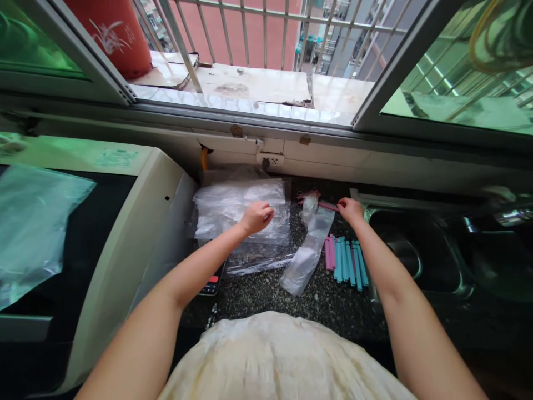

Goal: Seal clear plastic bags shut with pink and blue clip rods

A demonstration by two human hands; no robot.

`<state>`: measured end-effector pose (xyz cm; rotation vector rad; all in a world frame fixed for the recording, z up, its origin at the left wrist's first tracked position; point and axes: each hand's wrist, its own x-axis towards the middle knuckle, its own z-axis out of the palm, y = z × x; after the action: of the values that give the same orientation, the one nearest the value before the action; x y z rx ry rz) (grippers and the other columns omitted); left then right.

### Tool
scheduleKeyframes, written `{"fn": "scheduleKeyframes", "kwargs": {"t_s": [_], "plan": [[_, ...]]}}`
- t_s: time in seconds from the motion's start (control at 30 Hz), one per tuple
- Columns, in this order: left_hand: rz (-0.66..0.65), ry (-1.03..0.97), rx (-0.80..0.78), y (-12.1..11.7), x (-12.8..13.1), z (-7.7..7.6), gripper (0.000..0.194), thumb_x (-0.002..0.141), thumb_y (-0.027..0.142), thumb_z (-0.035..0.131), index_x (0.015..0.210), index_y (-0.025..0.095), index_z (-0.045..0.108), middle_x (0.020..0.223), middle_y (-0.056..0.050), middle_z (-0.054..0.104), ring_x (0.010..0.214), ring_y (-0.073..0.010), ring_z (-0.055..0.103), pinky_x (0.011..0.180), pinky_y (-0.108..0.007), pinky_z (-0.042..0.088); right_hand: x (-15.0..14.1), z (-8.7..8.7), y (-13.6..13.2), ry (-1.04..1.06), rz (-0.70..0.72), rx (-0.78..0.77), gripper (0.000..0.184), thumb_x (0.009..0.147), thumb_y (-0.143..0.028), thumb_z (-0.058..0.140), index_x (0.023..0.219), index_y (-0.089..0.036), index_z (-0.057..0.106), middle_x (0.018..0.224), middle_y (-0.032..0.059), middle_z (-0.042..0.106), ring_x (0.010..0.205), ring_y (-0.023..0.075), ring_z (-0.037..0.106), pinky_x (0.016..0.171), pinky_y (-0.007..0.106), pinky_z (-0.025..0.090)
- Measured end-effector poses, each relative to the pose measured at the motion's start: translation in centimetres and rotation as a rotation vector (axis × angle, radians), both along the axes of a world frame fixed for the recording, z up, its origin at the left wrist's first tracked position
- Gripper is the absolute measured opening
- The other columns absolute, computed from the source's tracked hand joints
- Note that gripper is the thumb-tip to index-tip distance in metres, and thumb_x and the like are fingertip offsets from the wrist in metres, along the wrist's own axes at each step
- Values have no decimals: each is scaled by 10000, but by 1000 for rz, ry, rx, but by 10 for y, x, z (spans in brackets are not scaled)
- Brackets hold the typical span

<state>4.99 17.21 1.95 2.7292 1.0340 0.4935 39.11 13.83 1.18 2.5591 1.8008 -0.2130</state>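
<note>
My right hand pinches the end of a pink bag-sealing clip. The clip lies at the top of a long clear plastic bag that slants across the speckled countertop. A crumpled clear bag with pink strands is just left of it. Over a stack of clear plastic bags is my left hand, its fingers curled closed; whatever they may hold is hidden. Below my right hand, several teal clips and a few pink clips lie side by side.
A metal sink is set into the counter on the right. On the left stands a large cream-and-black appliance with a plastic bag on top. A dark device lies partly under the bags. A wall socket sits below the barred window.
</note>
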Motion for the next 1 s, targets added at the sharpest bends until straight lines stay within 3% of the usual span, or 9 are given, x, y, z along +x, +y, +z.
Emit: {"fn": "scheduleKeyframes", "kwargs": {"t_s": [0.17, 0.27, 0.57, 0.7, 0.87, 1.0], "plan": [[-209, 46, -132, -27, 62, -21, 249, 813, 249, 406, 702, 164, 612, 734, -81, 568, 698, -158, 502, 635, -284, 363, 8, -21, -3, -20, 36, -85, 286, 811, -259, 470, 1028, -167, 630, 1012, 111, 631, 868, 213, 580, 646, 278, 400], [-250, 109, -175, -29, 91, -28, 228, 801, 240, 430, 705, 155, 618, 755, -95, 575, 730, -176, 514, 640, -299, 372, 12, -30, -2, -38, 92, -98, 288, 808, -244, 481, 1048, -164, 619, 1044, 120, 609, 948, 221, 549, 693, 280, 396], [-189, 190, -199, -15, 161, -43, 238, 786, 216, 435, 867, 111, 634, 925, -166, 592, 937, -272, 520, 774, -380, 383, 22, -43, -3, -55, 160, -107, 266, 844, -241, 434, 1004, -141, 620, 1003, 132, 608, 976, 238, 516, 743, 297, 379], [-107, 164, -270, -9, 174, -49, 264, 789, 278, 457, 915, 116, 623, 964, -164, 595, 976, -280, 517, 811, -389, 385, 30, -44, -11, -42, 166, -73, 254, 847, -240, 426, 982, -145, 620, 986, 122, 609, 957, 229, 519, 755, 296, 382], [139, 97, -413, 6, 187, -49, 326, 788, 301, 482, 1033, 105, 573, 998, -170, 600, 967, -272, 545, 794, -368, 415, 39, -45, -25, -11, 212, 42, 240, 835, -243, 432, 959, -152, 615, 949, 113, 613, 928, 233, 518, 766, 315, 390], [177, 64, -492, 12, 192, -45, 355, 794, 313, 484, 1068, 99, 554, 1043, -182, 588, 992, -286, 541, 806, -377, 423, 39, -39, -34, -1, 281, 117, 225, 827, -240, 433, 935, -154, 612, 919, 105, 614, 894, 231, 513, 765, 323, 391]]}}
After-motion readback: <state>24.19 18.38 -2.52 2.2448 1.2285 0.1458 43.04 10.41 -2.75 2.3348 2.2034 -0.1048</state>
